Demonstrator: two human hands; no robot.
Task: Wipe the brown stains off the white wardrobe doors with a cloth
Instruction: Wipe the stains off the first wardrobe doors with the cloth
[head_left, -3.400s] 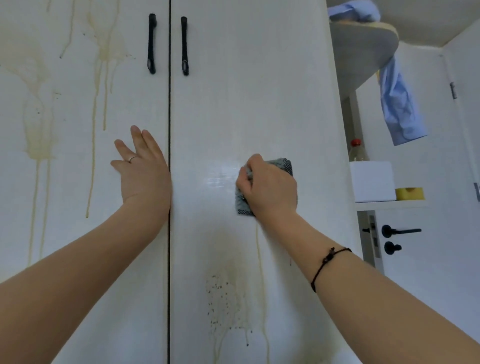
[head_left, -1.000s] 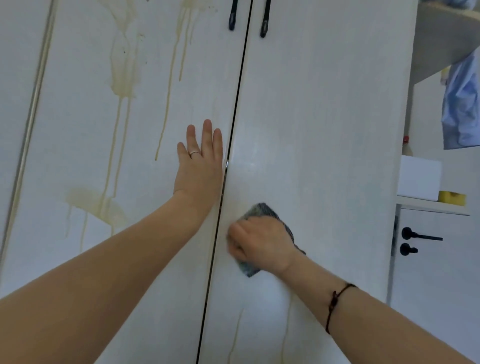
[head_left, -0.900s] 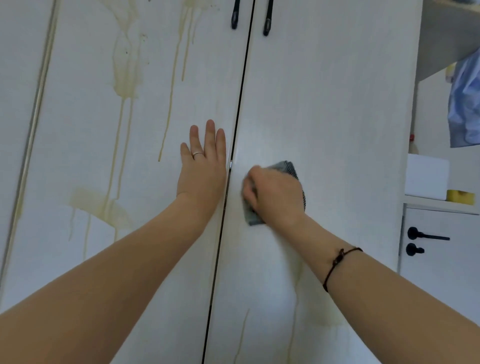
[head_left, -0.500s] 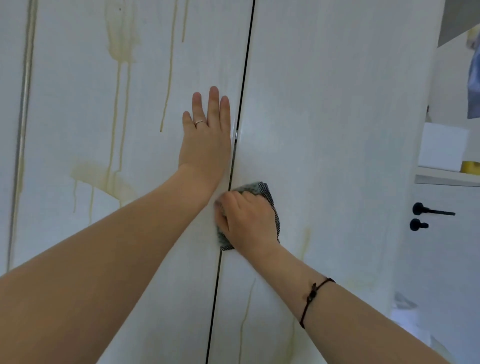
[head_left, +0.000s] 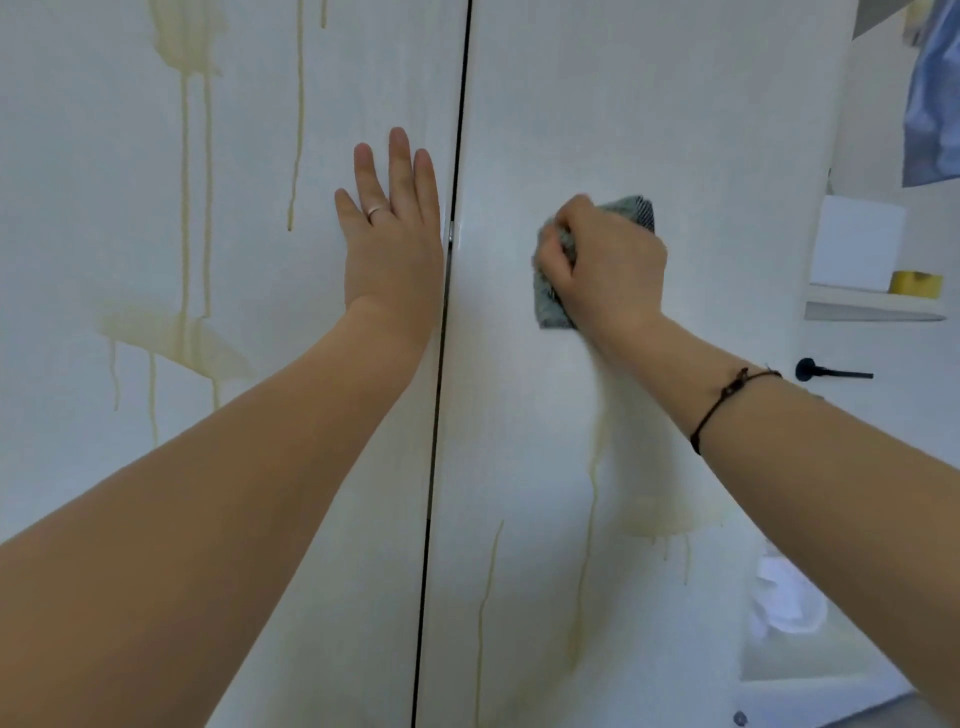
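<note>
The two white wardrobe doors fill the view and meet at a thin dark gap (head_left: 451, 312). The left door (head_left: 78, 208) carries brown stains (head_left: 176, 332): a blot at the top with long drips running down, and a wider smear lower down with more runs beneath it. The right door (head_left: 675, 130) looks clean and slightly glossy around the cloth. Below the cloth, pale streaks (head_left: 592, 499) trail down and a faint patch spreads beside the right forearm.

The cloth (head_left: 551, 306) is a grey-green speckled rag, bunched up and pressed against the right door, a little right of the gap. The right hand (head_left: 608, 265) grips it with curled fingers. The left hand (head_left: 395, 249) lies flat on the left door just beside the gap, fingers straight and close together, with a ring (head_left: 374, 212) on one of them. A dark cord bracelet (head_left: 722, 405) circles the right wrist.

Right of the wardrobe, a shelf (head_left: 872, 309) holds a white box (head_left: 857, 244) and a yellow object (head_left: 917, 283). A black handle (head_left: 831, 371) sticks out below it, and blue fabric (head_left: 932, 104) hangs above
</note>
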